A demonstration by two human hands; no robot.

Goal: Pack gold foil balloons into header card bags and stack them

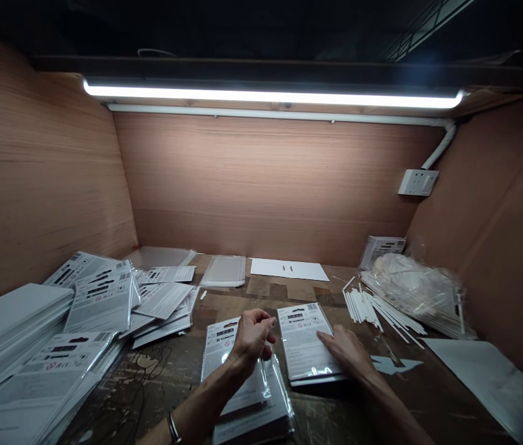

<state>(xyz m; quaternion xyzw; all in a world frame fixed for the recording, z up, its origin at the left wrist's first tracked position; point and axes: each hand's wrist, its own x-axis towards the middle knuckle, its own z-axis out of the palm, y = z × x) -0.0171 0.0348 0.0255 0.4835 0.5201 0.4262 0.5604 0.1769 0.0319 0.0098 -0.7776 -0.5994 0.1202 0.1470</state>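
Observation:
My left hand point(254, 337) is closed in a pinch above a pile of printed cards in clear plastic sleeves point(219, 352). What its fingertips hold, if anything, is too small to make out. On the right, another sleeved card point(305, 343) lies on what looks like a short stack. My right hand point(344, 349) grips that card by its right edge, fingers on its face and the rest of the grip hidden. Both cards show a hanger slot, a barcode and dark printed pictures near the top.
Many sleeved cards point(104, 296) and a stack of white boards point(20, 309) fill the left side. Clear sleeves point(223, 271) and a white card point(289, 268) lie at the back. White sticks point(363, 307), crumpled plastic bags point(414, 284) and a pale sheet point(478, 371) are right.

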